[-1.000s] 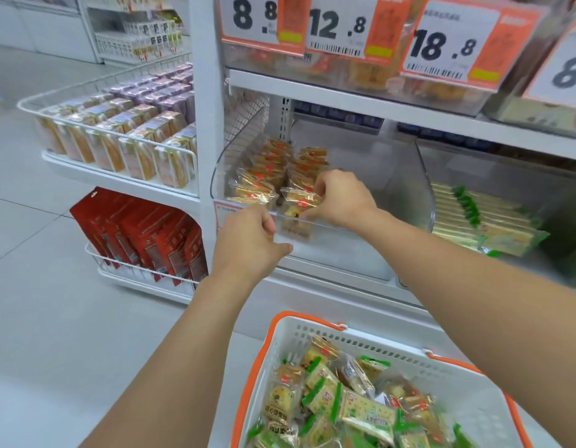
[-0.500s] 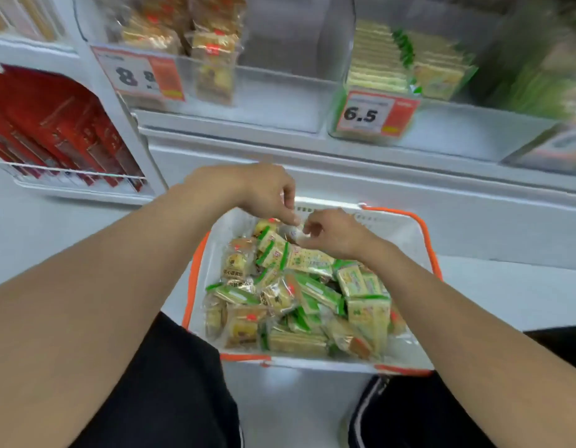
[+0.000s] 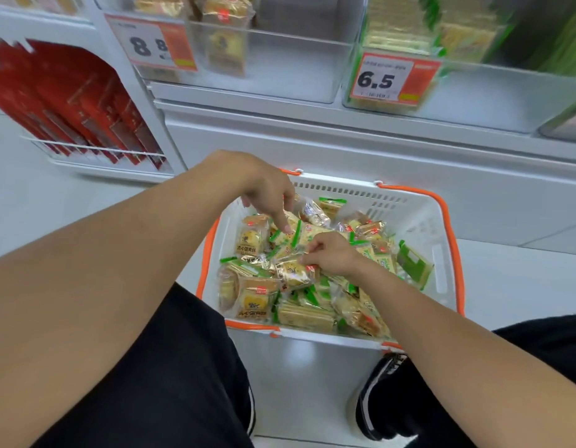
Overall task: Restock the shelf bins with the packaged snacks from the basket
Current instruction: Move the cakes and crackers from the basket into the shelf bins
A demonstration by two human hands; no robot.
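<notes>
head view looks down into the white basket (image 3: 422, 218) on the floor, piled with way too many snack packs to count. right hand (image 3: 332, 255) pinches a gold-wrapped snack pack (image 3: 291, 274) lying roughly flat, long axis left-right. left hand (image 3: 267, 192) hangs over the pile, fingers loosely curled, index pointing down, holding nothing. two shelf bins (image 3: 280, 66) sit above.

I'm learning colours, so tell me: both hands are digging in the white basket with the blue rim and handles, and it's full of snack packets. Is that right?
Almost. The head view shows the rim and handles of the basket are orange, not blue. The rest holds: it is white, full of snack packets, and the left hand and right hand are both in it.
</notes>
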